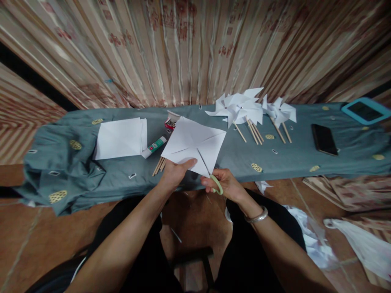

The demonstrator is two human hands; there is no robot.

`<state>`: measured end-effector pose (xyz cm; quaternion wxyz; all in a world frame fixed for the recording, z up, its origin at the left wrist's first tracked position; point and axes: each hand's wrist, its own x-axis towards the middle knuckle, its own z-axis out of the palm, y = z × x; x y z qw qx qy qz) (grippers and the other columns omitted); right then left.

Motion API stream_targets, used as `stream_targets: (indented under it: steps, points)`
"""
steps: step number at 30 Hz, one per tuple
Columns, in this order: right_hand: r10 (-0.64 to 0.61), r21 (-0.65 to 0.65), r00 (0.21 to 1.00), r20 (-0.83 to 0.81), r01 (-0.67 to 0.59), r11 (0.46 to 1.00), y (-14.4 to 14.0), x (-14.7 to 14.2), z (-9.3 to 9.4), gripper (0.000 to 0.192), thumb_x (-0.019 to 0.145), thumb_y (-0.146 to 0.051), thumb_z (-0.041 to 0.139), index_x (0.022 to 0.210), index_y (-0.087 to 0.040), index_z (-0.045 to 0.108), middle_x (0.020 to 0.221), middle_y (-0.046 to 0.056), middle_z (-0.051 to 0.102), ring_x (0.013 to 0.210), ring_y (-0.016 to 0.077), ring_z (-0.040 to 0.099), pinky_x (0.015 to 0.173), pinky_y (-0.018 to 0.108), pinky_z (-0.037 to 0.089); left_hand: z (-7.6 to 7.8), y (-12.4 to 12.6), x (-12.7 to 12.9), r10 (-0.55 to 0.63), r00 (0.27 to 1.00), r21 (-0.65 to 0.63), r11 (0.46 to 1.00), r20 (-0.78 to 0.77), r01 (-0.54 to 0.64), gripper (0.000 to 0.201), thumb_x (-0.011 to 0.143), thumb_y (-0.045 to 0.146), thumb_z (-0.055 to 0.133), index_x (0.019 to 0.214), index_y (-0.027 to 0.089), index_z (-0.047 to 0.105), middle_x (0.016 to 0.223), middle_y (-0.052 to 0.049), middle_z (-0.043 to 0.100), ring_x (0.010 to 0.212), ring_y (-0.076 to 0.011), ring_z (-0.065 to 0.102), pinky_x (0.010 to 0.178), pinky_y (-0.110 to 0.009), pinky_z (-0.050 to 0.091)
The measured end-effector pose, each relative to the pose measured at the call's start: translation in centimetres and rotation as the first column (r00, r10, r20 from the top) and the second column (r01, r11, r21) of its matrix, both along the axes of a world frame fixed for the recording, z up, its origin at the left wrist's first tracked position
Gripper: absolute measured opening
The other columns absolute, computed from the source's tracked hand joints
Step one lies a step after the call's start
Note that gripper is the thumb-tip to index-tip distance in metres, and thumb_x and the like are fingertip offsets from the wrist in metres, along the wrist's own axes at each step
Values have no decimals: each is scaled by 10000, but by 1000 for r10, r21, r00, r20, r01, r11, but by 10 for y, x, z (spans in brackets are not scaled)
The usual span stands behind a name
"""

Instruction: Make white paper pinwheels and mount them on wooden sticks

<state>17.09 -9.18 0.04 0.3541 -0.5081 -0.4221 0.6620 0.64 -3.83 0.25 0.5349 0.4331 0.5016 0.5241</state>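
scissors [216, 184] with green handles, gripped in the right hand [224, 185], cut into a creased white paper square [194, 144] pinched by the left hand [175, 173] at frame centre; judging by the creases, the next cut needs the square rotated.

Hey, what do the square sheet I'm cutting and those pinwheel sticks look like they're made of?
The square sheet looks like thin matte white paper: it holds sharp diagonal creases. The pinwheel sticks look like bare, unfinished wood or bamboo: pale tan, straight and slim.

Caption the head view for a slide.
Left hand holds creased white paper square; right hand cuts it with green-handled scissors.
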Motion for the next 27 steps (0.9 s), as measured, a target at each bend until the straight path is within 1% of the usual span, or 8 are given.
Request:
stream_targets:
  steps: [6, 12, 16, 20, 22, 24, 26, 27]
  points:
    - [8, 10, 1000, 5, -8, 1000, 1, -1, -1, 484, 531, -576, 864, 690, -159, 678, 496, -48, 602, 435, 57, 495, 443, 200, 372, -1, 0, 0, 2, 1000, -9, 1000, 6, -2, 647, 531, 265, 815, 1144, 161, 634, 1106, -98, 720, 1038, -271, 661, 1002, -428, 488]
    - [86, -68, 996, -5, -86, 994, -3, 4, -2, 488, 512, -524, 891, 747, -154, 677, 543, -46, 629, 482, 62, 538, 468, 186, 383, -4, 5, -2, 9, 999, -9, 1000, 36, -9, 636, 525, 253, 821, 1129, 150, 648, 1022, -84, 737, 985, -259, 669, 978, -420, 493]
    - [192, -102, 977, 91, -183, 978, -11, 23, -2, 468, 539, -492, 891, 757, -153, 654, 562, -42, 633, 502, 67, 538, 481, 185, 372, -4, 14, -9, 30, 994, -13, 1000, 109, -28, 638, 513, 248, 833, 1117, 155, 649, 997, -77, 737, 964, -246, 671, 987, -427, 485]
    - [129, 7, 940, 317, -138, 990, -15, 59, -9, 493, 606, -584, 819, 801, -161, 657, 592, -31, 633, 502, 88, 525, 470, 207, 349, -7, 20, -15, 24, 988, -16, 1000, 150, -21, 649, 495, 246, 841, 1111, 159, 655, 1033, -84, 734, 987, -252, 675, 1000, -447, 484]
    - [-2, 129, 838, 546, -82, 988, -14, 77, -10, 492, 666, -580, 779, 904, -161, 680, 590, -36, 622, 505, 111, 541, 479, 223, 350, -11, 20, -15, 18, 991, -46, 999, 134, -12, 647, 475, 253, 849, 1088, 156, 666, 1021, -85, 738, 996, -267, 677, 1008, -464, 480]
    - [-138, 221, 613, 778, -62, 973, -11, 90, -7, 467, 732, -505, 754, 1041, -163, 678, 604, -27, 645, 579, 160, 623, 544, 247, 411, -15, 18, -11, -23, 995, -74, 997, 94, 30, 611, 477, 253, 846, 1057, 157, 681, 1000, -84, 746, 1016, -284, 678, 1022, -472, 473]
    - [-205, 244, 364, 908, -64, 968, -6, 98, -1, 440, 782, -412, 730, 1137, -162, 656, 721, 28, 719, 721, 218, 703, 637, 277, 469, -20, 15, -6, -73, 996, -73, 994, 59, 77, 577, 489, 251, 839, 1039, 161, 691, 990, -85, 753, 1040, -293, 677, 1038, -469, 467]
    - [-217, 243, 294, 931, -53, 969, -3, 100, 3, 440, 794, -377, 723, 1161, -147, 646, 800, 74, 747, 790, 252, 723, 676, 300, 485, -23, 13, -3, -98, 994, -69, 993, 47, 101, 573, 492, 251, 835, 1039, 163, 691, 991, -85, 755, 1052, -294, 676, 1045, -468, 464]
